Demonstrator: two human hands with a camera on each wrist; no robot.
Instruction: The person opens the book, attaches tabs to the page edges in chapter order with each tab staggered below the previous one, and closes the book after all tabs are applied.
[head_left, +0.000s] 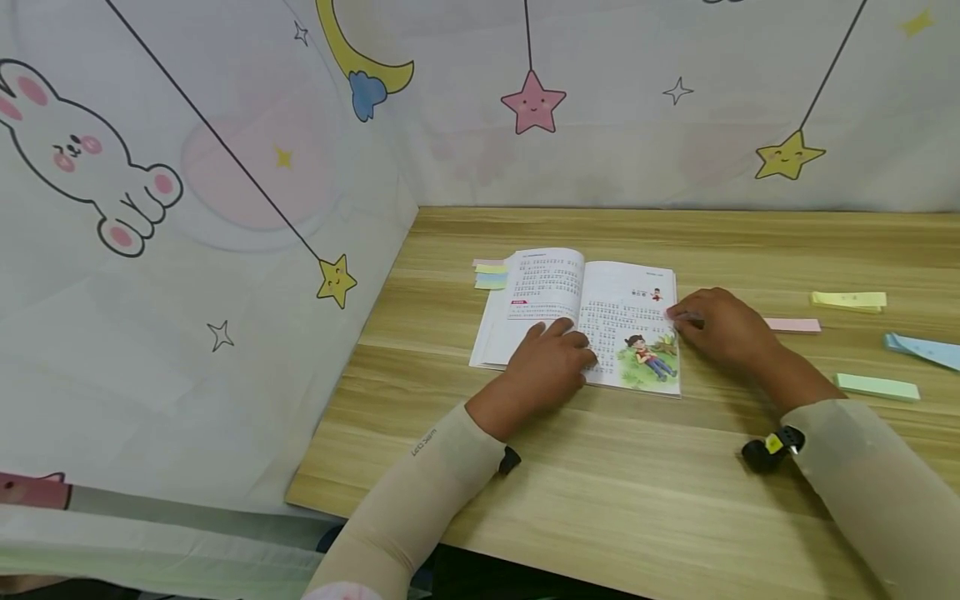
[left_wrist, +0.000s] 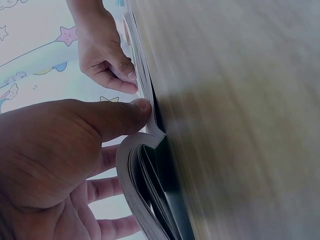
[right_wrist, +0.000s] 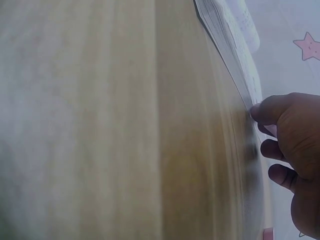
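Note:
An open book [head_left: 626, 292] lies on the wooden table, with printed text on both pages and a drawing of a child on grass at the lower right. My left hand [head_left: 543, 362] rests over the gutter and the lower left page. In the left wrist view its thumb [left_wrist: 132, 115] presses by the book's lower edge, fingers spread beyond the curved pages. At the right page's outer edge, my right hand [head_left: 723, 329] pinches with thumb and fingertips. A small pinkish patch [right_wrist: 271, 130] shows between those fingers; I cannot tell what it is.
Coloured tabs [head_left: 491, 275] stick out from the book's left side. To the right lie a pink strip [head_left: 795, 325], a yellow strip [head_left: 847, 300], a blue strip [head_left: 922, 348] and a green strip [head_left: 877, 387]. A patterned cloth wall [head_left: 615, 158] borders the table [head_left: 600, 467] behind and at left.

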